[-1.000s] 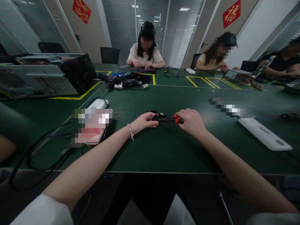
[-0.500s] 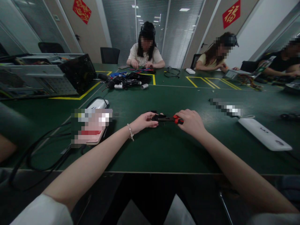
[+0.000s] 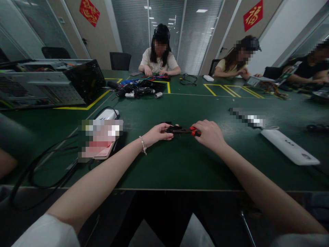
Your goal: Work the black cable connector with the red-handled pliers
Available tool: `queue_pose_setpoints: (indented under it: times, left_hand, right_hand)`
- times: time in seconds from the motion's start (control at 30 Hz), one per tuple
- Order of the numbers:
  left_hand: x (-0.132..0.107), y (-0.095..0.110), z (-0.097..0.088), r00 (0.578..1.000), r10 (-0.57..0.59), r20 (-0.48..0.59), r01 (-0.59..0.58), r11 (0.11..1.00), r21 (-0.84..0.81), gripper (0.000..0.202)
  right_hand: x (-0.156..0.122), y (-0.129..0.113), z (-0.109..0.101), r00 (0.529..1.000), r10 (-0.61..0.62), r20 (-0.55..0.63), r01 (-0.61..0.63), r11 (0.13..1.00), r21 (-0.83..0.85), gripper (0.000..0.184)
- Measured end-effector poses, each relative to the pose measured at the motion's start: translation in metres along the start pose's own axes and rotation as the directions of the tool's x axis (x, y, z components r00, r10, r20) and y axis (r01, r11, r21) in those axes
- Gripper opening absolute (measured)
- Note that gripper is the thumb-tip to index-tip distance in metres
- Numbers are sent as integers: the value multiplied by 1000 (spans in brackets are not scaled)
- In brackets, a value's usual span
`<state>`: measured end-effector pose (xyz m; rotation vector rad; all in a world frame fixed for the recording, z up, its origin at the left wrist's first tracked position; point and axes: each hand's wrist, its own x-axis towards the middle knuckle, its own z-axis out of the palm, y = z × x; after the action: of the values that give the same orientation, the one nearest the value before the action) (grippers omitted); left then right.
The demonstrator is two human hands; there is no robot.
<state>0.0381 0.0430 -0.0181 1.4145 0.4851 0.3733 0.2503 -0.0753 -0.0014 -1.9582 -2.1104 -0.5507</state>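
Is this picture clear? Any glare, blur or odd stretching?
Head view: dim, with soft glare on the table beyond the right hand; head view: the arm at the left edge blurred; head view: stretched toward the sides; head view: black part by the pliers too dark to make out.

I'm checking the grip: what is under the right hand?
The red-handled pliers run in under the right hand. The front of the handles shows; the hand covers the rest, so their ends cannot be seen.
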Motion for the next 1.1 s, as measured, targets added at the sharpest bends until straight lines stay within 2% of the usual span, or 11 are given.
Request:
queue_pose_setpoints:
  times: [0.3,0.57,0.87,1.1]
  left_hand:
    - [-1,3,4,999,-38,-34,38,999,6,34]
    - [0,0,1,1000,-1,-3,1,1000,-10,38]
    - [2,-2,-2,1000,-13,-6,13,1000,10,34]
    - [1,-2,-1,1000,-5,-6,5,1000,2,36]
  right_hand:
    - [0,-1,-4,1000,-10,-18,8,997,-73,25]
    - [0,0,2,1000,7,5,-8,1000,4,21]
    - [0,1,-3,999,-19,-30,18,999,-27,22]
    - [1,0,2,999,15,28,-15,1000,4,21]
